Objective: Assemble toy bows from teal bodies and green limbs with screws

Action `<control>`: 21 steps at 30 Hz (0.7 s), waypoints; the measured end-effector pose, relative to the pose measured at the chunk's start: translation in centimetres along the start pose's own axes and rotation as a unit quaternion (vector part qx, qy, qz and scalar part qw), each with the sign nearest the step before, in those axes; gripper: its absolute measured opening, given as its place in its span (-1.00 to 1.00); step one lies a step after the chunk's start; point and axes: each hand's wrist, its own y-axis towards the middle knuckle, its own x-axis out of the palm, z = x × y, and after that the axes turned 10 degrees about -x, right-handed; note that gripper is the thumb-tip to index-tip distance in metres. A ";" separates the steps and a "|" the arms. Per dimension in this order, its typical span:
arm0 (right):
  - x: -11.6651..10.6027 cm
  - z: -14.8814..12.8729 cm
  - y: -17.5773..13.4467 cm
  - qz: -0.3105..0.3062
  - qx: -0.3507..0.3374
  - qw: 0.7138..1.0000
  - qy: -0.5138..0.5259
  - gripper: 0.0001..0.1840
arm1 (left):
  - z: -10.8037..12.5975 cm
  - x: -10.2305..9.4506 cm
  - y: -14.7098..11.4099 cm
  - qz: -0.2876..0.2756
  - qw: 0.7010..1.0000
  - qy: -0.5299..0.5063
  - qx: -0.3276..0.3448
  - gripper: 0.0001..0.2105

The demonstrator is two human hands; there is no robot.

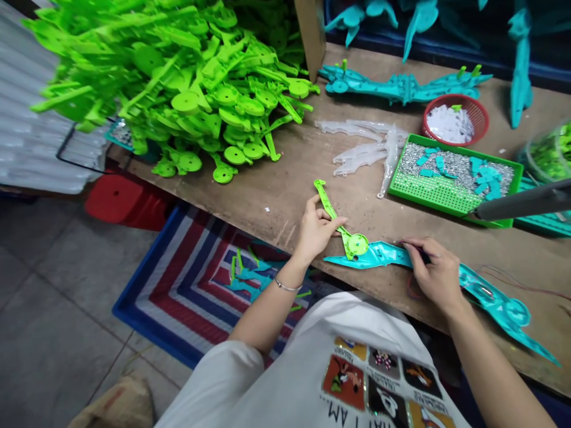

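Note:
My left hand (pixel 316 230) grips a thin lime-green plastic arm (pixel 330 208) between thumb and fingers. The arm's round, disc-like end (pixel 357 244) lies over the left part of a long teal plastic part (pixel 388 254), near the table's front edge. My right hand (pixel 432 270) is closed over the middle of that teal part, with thumb and forefinger close together at its far edge. Whether a small piece is also between those fingertips is hidden. The teal part's right end (pixel 517 312) shows a ring and a pointed tip.
A big heap of lime-green arms (pixel 191 89) covers the table's left. Clear plastic pieces (pixel 366 148), a green tray (pixel 428 193) of screws and teal bits, and a red basket (pixel 479 122) stand beyond my hands. A grey bar (pixel 526 199) juts in from the right. Below is a blue-rimmed bin (pixel 147 255).

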 end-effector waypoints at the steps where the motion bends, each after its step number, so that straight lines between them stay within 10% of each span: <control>1: 0.0 -0.1 0.0 -0.001 0.007 1.000 0.000 -0.83 | 0.1 -0.1 0.0 0.013 0.998 0.055 0.016 -0.20; 6: -0.4 0.0 -0.1 -0.016 0.032 0.999 -0.003 -0.78 | 0.9 -1.1 -1.6 0.129 0.900 0.371 0.188 -0.37; 10: -1.9 0.8 -0.4 -0.031 0.039 0.999 -0.001 -0.77 | 0.3 -2.2 -3.7 -0.017 0.852 0.392 0.348 -0.41; 14: -3.2 0.2 1.0 -0.078 0.094 0.992 0.029 -0.72 | -0.9 -2.3 -5.3 -0.066 0.869 0.328 0.365 -0.26; 21: 0.7 -4.0 7.3 -0.202 0.093 0.962 0.157 -0.74 | -0.5 -0.3 -6.0 0.004 0.887 0.361 0.287 -0.70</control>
